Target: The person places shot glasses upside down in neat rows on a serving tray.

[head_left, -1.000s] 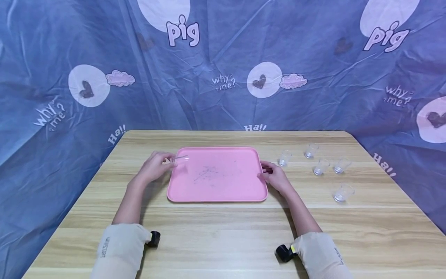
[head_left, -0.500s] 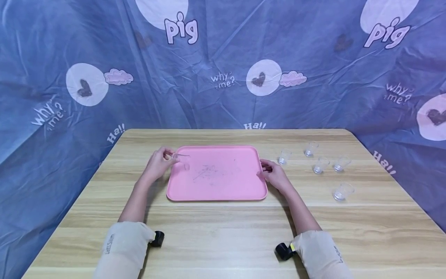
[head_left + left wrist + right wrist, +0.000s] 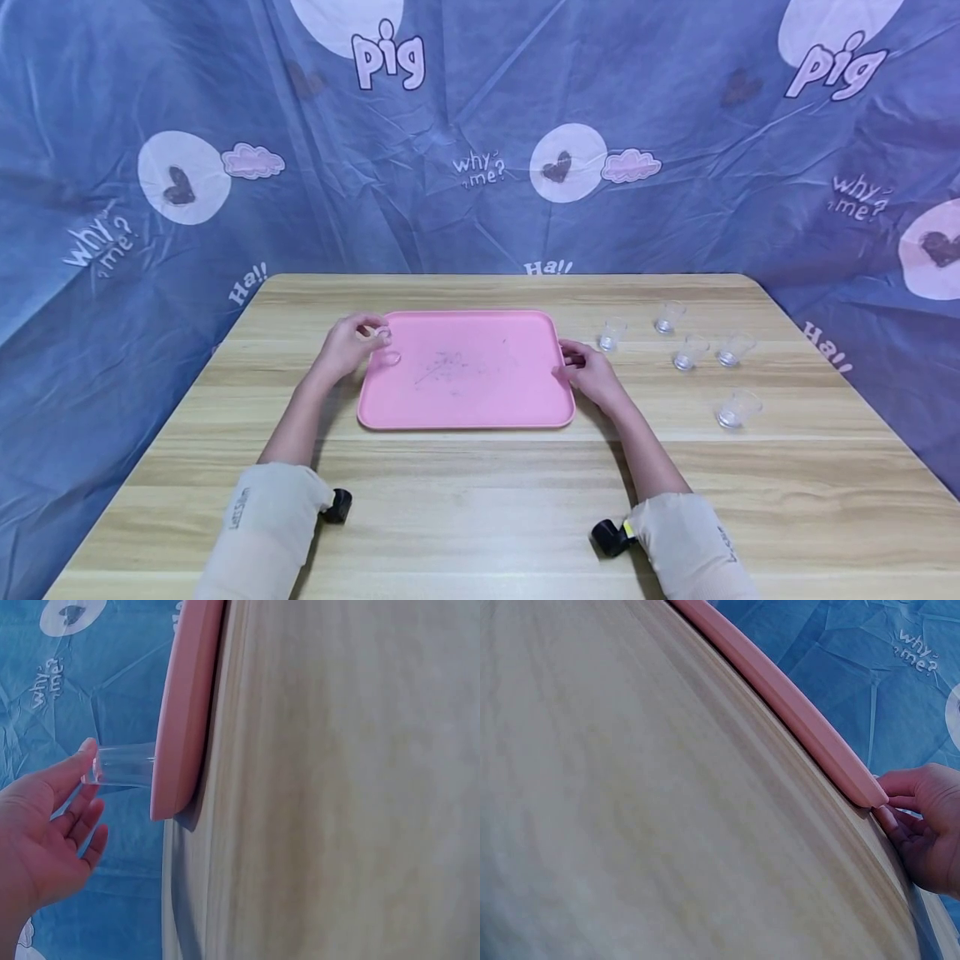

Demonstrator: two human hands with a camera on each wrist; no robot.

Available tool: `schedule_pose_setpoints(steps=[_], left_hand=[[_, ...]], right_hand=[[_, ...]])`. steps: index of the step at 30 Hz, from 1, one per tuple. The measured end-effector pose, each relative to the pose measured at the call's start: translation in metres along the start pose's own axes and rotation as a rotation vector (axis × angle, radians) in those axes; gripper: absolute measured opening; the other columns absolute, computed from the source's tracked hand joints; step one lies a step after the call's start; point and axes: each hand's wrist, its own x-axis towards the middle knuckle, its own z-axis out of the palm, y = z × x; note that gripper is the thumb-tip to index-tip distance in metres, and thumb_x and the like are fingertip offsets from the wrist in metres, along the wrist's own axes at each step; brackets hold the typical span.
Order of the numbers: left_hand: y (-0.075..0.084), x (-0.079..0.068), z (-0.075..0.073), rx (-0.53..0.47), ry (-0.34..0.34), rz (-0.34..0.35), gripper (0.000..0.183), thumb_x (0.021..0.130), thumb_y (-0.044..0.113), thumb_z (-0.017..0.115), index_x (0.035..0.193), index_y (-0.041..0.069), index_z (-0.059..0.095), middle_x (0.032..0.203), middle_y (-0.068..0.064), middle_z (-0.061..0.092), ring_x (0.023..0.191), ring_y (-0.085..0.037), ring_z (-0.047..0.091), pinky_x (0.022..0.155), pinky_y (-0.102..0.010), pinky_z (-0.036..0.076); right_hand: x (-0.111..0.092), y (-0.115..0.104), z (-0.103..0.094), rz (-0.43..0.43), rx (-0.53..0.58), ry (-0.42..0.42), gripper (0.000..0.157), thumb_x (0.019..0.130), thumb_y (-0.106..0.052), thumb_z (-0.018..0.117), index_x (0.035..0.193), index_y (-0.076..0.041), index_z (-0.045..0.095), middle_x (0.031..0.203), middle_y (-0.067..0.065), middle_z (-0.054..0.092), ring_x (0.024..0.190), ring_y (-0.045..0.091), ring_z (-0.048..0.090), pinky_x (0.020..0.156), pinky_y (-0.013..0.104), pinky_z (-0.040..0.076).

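My left hand (image 3: 351, 343) is at the far left corner of a pink rectangular tray (image 3: 465, 408). Its thumb and fingertips pinch a small clear shot glass (image 3: 127, 765) by the base. The glass is upside down, with its wide rim right at the tray's surface; the left wrist view has the tray's raised edge covering that rim. On the opposite side, my right hand (image 3: 592, 375) grips the tray's right edge, and in the right wrist view the thumb (image 3: 886, 819) lies below the lip with fingers above it.
Several more clear shot glasses (image 3: 691, 353) stand upright on the wooden table (image 3: 480, 500), right of the tray. One glass (image 3: 612, 335) is close to the right hand. A blue printed cloth (image 3: 480, 225) hangs behind the table. Dark scratches mark the tray's middle.
The left hand has turned the shot glass from tilted sideways to upside down and lowered its rim to the tray. The right hand keeps its hold on the tray edge.
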Motion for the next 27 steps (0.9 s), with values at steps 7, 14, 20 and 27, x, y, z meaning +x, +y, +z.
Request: schedule_pose_setpoints(steps=[7, 14, 20, 27], left_hand=[[-0.0004, 0.0016, -0.0001, 0.035, -0.043, 0.041, 0.026, 0.08, 0.001, 0.067, 0.104, -0.006, 0.062, 0.103, -0.02, 0.062, 0.093, -0.035, 0.053, 0.08, -0.043, 0.043], [-0.0027, 0.0014, 0.0003, 0.062, -0.047, 0.037, 0.025, 0.081, 0.004, 0.067, 0.104, -0.005, 0.063, 0.103, -0.021, 0.062, 0.093, -0.034, 0.052, 0.079, -0.043, 0.042], [-0.0028, 0.0013, -0.0002, 0.062, -0.05, 0.018, 0.027, 0.081, 0.006, 0.068, 0.105, -0.004, 0.063, 0.104, -0.02, 0.061, 0.093, -0.034, 0.051, 0.08, -0.043, 0.042], [-0.0078, -0.0004, -0.0049, -0.037, -0.041, -0.025, 0.033, 0.085, 0.012, 0.065, 0.113, -0.005, 0.059, 0.106, -0.021, 0.06, 0.096, -0.034, 0.051, 0.079, -0.041, 0.043]], right_hand=[[0.0, -0.0004, 0.0, 0.0, -0.005, -0.003, 0.056, 0.081, 0.002, 0.062, 0.132, 0.007, 0.041, 0.114, 0.024, 0.054, 0.1, 0.031, 0.052, 0.08, 0.028, 0.047], [0.0008, 0.0007, -0.0004, 0.004, -0.008, -0.006, 0.055, 0.081, 0.002, 0.062, 0.133, 0.006, 0.041, 0.113, 0.024, 0.054, 0.1, 0.03, 0.052, 0.079, 0.027, 0.047], [0.0013, 0.0013, -0.0007, -0.002, -0.009, -0.006, 0.056, 0.081, 0.002, 0.062, 0.133, 0.007, 0.041, 0.113, 0.024, 0.054, 0.099, 0.03, 0.052, 0.076, 0.024, 0.047], [0.0012, 0.0011, -0.0002, -0.007, -0.016, -0.007, 0.056, 0.081, 0.001, 0.062, 0.133, 0.007, 0.041, 0.114, 0.024, 0.054, 0.101, 0.03, 0.052, 0.08, 0.028, 0.047]])
